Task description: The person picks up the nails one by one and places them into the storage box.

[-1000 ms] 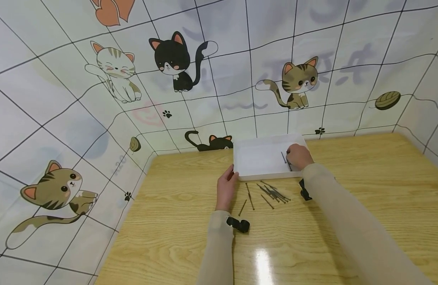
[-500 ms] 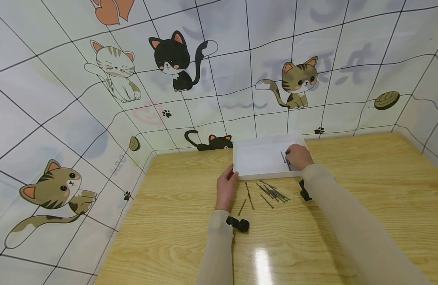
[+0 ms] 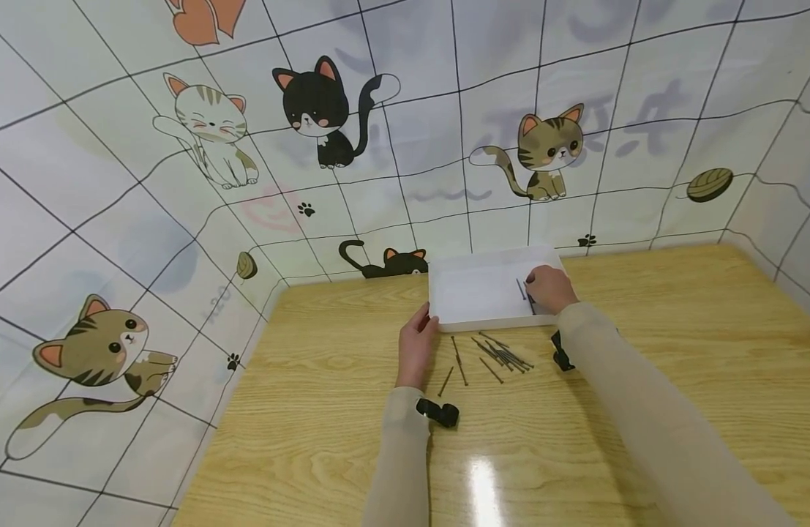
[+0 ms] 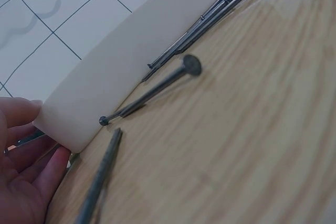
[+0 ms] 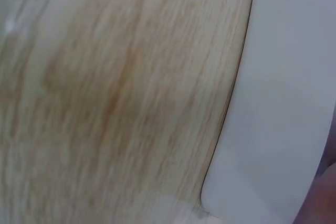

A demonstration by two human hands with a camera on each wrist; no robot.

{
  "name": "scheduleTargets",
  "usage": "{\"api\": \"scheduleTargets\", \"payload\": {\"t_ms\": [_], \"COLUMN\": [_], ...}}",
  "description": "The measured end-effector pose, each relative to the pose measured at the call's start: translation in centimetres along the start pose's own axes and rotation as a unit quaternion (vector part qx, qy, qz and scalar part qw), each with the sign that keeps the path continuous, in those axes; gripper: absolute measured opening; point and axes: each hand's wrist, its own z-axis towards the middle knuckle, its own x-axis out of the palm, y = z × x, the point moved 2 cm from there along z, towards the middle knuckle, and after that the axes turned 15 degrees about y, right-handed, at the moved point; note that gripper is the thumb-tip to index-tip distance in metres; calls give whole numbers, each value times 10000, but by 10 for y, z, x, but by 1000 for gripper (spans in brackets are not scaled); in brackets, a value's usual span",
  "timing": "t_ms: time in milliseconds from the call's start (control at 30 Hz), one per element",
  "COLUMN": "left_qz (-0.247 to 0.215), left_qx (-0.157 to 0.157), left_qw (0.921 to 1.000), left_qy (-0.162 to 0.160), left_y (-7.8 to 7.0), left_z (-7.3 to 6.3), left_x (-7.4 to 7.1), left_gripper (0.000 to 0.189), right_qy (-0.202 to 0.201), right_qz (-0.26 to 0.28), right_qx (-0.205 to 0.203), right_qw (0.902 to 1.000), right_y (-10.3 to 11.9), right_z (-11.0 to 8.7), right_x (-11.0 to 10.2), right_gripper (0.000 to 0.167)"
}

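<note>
A shallow white box stands at the back of the wooden table. My left hand grips its front left corner, the thumb at the front wall and the fingers along the left side. Inside the box's right end is my right hand, its fingers curled down and pinching a dark nail that partly shows beneath them. Beside it, another nail lies on the box floor. The right wrist view catches mostly the box's outer wall, with the fingers cut off at the edge.
In front of the box lies a pile of nails, with a few looser ones to its left, including a slanted nail near my left wrist. A wall covering with printed cats rises right behind the box.
</note>
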Motion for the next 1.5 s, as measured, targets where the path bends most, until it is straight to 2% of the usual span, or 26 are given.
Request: {"api": "scheduleTargets", "payload": {"t_ms": [400, 600, 700, 900, 1000, 1233, 1367, 1500], "left_qz": [37, -34, -90, -107, -116, -236, -217, -148], "left_qx": [38, -13, 11, 17, 10, -111, -123, -60], "left_qw": [10000, 10000, 10000, 9999, 9999, 9996, 9997, 9999], "left_qy": [-43, 16, 12, 28, 56, 65, 68, 53], "left_y": [-2, -3, -4, -4, -2, 3, 3, 0], "left_z": [1, 0, 1, 1, -1, -7, -6, -3], "left_x": [2, 2, 1, 2, 3, 5, 5, 4], "left_gripper": [41, 42, 42, 42, 42, 43, 44, 44], "right_qy": [77, 80, -47, -468, -537, -485, -534, -412], "right_qz": [-190, -13, 140, 782, 999, 979, 989, 1070], "right_qx": [-82, -219, -316, -543, -570, -707, -935, -1225], "right_qw": [9998, 9997, 9994, 9944, 9919, 9915, 9892, 9858], "right_y": [11, 25, 29, 28, 27, 28, 30, 34], "right_z": [-13, -22, -25, -35, -44, -60, -68, -78], "right_x": [-10, -12, -14, -18, -19, -10, -6, -4], "right_gripper": [32, 32, 33, 30, 30, 31, 30, 26]}}
